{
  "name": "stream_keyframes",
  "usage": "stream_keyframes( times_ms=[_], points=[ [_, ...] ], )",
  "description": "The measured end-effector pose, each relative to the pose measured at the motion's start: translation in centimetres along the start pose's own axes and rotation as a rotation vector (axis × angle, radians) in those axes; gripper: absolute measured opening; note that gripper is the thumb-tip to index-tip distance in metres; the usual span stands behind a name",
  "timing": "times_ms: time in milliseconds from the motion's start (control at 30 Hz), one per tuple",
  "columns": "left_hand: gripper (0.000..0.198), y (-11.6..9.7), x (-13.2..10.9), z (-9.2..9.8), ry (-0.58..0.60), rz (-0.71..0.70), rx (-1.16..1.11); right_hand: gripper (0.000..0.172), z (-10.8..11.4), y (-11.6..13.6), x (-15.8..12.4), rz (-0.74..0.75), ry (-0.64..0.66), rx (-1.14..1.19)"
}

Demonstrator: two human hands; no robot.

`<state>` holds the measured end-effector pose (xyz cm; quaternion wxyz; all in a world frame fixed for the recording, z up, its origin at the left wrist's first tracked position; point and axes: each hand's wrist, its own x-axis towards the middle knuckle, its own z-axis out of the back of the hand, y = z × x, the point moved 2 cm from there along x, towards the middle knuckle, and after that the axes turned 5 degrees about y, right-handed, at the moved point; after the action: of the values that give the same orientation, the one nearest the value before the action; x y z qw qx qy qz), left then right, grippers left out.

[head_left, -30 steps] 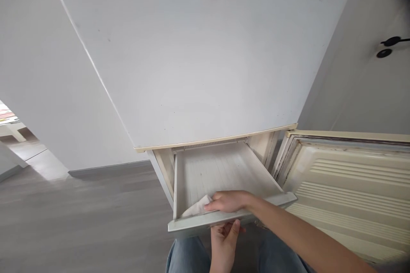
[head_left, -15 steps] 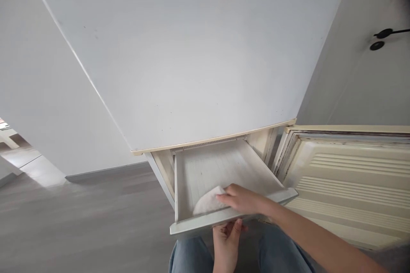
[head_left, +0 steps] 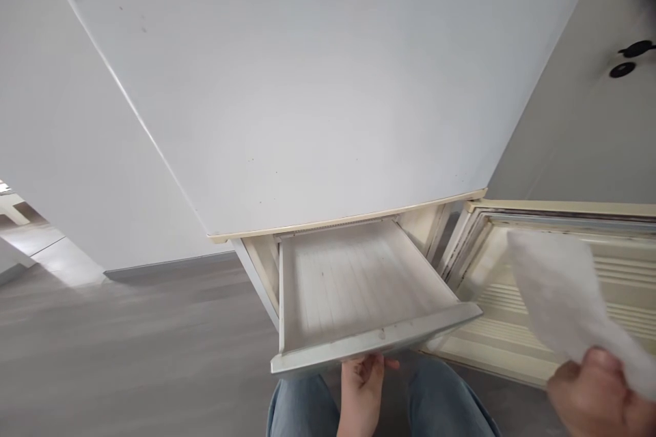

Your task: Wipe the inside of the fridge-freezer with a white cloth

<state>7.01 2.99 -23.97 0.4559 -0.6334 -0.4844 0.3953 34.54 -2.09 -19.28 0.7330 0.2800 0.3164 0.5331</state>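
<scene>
A pale freezer drawer (head_left: 353,280) stands pulled out of a white fridge cabinet, its greyish front rim tilted a little. Under that rim my left hand (head_left: 361,382) has its fingers curled against the drawer front; part of them is hidden by the rim. At the lower right my right hand (head_left: 599,389), slightly blurred, grips a white wipe (head_left: 561,290) between thumb and fingers. The wipe hangs loosely spread in front of the open door (head_left: 497,300), apart from the drawer. Small dark specks show on the drawer's floor and rim.
The cabinet's flat white top (head_left: 333,95) fills the upper middle, edged with a cream strip. To the right the door swings out, ribbed inside with a dirty seal. Grey floor (head_left: 154,328) lies left; my knees (head_left: 305,406) are beneath the drawer.
My right hand has lifted the wipe out of the drawer's front corner and carried it right, over the open door. My left hand stays under the drawer front.
</scene>
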Motion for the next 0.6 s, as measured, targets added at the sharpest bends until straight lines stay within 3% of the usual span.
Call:
stream_keyframes(
  times_ms=[100, 133, 167, 267, 400, 500, 600],
  points=[
    [0.026, -0.2, -0.1, 0.1, 0.017, 0.01, 0.03, 0.06, -2.7, 2.0, 0.3, 0.354, -0.582, -0.087],
    [0.027, -0.3, -0.2, 0.2, 0.012, 0.01, 0.048, 0.056, -3.9, 2.9, 0.5, 0.504, -0.695, -0.151],
    [0.028, -0.4, -0.2, 0.2, -0.002, 0.008, 0.068, 0.055, -5.3, 3.7, 0.9, 0.604, -0.726, -0.221],
    [0.033, -0.7, -0.3, 0.2, -0.011, 0.019, 0.133, 0.056, -9.3, 5.0, 1.5, 0.655, -0.674, -0.322],
    [0.037, -1.3, -0.2, 0.4, 0.01, 0.001, 0.161, 0.057, -13.5, 7.2, 0.1, 0.709, -0.606, -0.329],
    [0.036, -0.6, -0.2, 0.8, 0.034, -0.008, 0.136, 0.058, -15.6, 9.8, -1.2, 0.812, -0.523, -0.343],
    [0.042, 0.5, -0.5, 0.8, 0.003, -0.058, 0.313, 0.056, -17.0, 12.3, -1.8, 0.854, -0.453, -0.346]
  ],
)
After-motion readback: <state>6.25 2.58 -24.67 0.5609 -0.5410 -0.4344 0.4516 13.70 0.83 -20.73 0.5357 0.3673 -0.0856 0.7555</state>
